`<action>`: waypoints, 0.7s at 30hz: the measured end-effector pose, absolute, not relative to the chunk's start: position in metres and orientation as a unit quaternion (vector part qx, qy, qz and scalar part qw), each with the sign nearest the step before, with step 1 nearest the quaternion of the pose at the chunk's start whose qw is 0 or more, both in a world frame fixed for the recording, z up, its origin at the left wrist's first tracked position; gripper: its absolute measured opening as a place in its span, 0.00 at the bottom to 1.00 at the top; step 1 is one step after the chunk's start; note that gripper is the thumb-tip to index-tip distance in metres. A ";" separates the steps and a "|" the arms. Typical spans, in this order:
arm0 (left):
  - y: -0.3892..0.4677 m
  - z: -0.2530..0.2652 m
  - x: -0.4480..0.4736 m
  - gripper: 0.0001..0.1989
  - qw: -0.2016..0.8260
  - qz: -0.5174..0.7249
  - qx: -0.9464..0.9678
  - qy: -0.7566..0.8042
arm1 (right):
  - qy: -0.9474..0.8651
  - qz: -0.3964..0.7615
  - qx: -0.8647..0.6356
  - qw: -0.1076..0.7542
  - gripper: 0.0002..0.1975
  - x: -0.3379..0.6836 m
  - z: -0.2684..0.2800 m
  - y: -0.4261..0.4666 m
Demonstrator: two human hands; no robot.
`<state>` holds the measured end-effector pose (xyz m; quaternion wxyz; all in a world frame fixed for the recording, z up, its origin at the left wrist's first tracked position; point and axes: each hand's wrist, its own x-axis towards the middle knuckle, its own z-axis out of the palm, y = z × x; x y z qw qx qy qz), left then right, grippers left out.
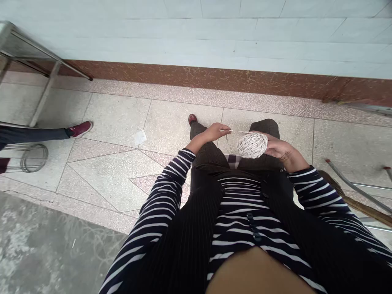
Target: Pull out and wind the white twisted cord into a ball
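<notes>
Above my lap, my right hand (280,150) grips the right edge of a small oval woven piece (252,145) of whitish twisted cord. Its fingers are partly hidden behind the piece. To the left, my left hand (217,132) pinches a strand of cord (239,131), drawn nearly straight between the hand and the top of the woven piece. A loose thin end hangs below the left fingertips. A checked cloth (233,160) shows between my thighs, under the woven piece.
A metal-framed stool (45,92) stands at the left by the tiled wall (196,36). Near it are another person's red shoe (81,129) and a wire rack (34,158). White paper (140,137) lies on the floor. Metal chair legs (355,185) are at the right.
</notes>
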<state>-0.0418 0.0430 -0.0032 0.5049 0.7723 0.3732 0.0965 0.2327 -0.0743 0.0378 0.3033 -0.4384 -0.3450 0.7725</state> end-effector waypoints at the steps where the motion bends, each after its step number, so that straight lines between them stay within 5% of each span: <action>1: 0.042 -0.008 -0.041 0.14 0.499 0.104 0.771 0.383 | -0.347 0.759 -0.450 0.318 0.37 0.235 0.047 -0.074; 7: 0.039 -0.017 -0.018 0.15 0.511 0.125 0.766 0.369 | -0.385 0.663 -0.502 0.400 0.28 0.240 0.095 -0.051; 16: 0.037 -0.004 -0.009 0.18 0.613 0.173 0.707 0.307 | -0.473 0.351 -0.561 0.581 0.31 0.238 0.098 0.020; 21: 0.042 0.040 -0.016 0.19 0.578 0.183 0.735 0.304 | -0.577 0.239 -0.649 0.434 0.36 0.240 0.077 0.028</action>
